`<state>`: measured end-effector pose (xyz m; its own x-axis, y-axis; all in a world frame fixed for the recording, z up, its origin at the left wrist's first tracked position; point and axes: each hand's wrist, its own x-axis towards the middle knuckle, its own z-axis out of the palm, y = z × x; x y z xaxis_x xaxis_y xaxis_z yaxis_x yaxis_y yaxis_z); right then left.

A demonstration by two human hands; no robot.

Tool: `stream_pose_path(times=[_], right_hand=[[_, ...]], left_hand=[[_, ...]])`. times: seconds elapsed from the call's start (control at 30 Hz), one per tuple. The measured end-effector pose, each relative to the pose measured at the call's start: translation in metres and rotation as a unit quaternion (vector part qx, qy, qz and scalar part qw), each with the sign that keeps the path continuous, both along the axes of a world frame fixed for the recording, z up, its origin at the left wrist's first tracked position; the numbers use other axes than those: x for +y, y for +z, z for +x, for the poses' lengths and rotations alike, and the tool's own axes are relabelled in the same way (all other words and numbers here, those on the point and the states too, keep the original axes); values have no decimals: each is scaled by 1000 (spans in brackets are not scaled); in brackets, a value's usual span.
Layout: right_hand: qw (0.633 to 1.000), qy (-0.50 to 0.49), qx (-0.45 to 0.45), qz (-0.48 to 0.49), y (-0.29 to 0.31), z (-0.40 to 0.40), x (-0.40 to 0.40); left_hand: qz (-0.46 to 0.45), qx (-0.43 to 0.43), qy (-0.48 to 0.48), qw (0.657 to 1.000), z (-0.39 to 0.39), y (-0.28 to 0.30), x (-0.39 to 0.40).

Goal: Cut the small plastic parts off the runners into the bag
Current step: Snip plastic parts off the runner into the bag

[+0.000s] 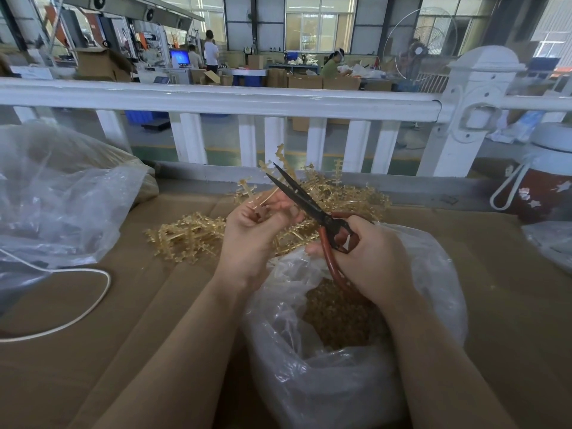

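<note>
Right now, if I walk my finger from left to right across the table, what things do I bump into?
Big clear bag → white cord → yellow runners → left hand → right hand → red jug.

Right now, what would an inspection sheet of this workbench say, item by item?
Surface: brown cardboard covers the bench.
Job's things: heap of yellowish runners; open bag holding cut parts; scissors, blades slightly apart.
Clutter: second plastic bag at left; red-and-white jug at right.
Hands: left hand pinches a runner; right hand grips the scissors.
Cables: white cord looped at left.
Surroundings: white railing; factory floor with people and boxes beyond.
</note>
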<state>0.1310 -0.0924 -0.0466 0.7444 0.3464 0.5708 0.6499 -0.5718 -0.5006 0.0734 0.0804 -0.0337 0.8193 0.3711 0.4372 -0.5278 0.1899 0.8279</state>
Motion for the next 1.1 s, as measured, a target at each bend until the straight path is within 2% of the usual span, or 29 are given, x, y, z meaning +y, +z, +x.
stream_pose_path(times=[0.27, 0.53, 0.77, 0.93, 1.1], right_hand=[[999, 19, -9, 25, -2, 1, 0], [998, 34, 35, 34, -2, 0, 1], [987, 27, 127, 94, 6, -2, 3], [973, 54, 171, 146, 8, 0, 5], [954, 71, 224, 187, 14, -2, 6]], left_hand=[[-11, -1, -19, 1000, -1, 1, -1], [-22, 11, -33, 999, -3, 6, -5], [-10, 117, -21, 993, -5, 4, -7], [-24, 135, -61, 989, -5, 5, -12], [37, 159, -73, 984, -4, 0, -11]])
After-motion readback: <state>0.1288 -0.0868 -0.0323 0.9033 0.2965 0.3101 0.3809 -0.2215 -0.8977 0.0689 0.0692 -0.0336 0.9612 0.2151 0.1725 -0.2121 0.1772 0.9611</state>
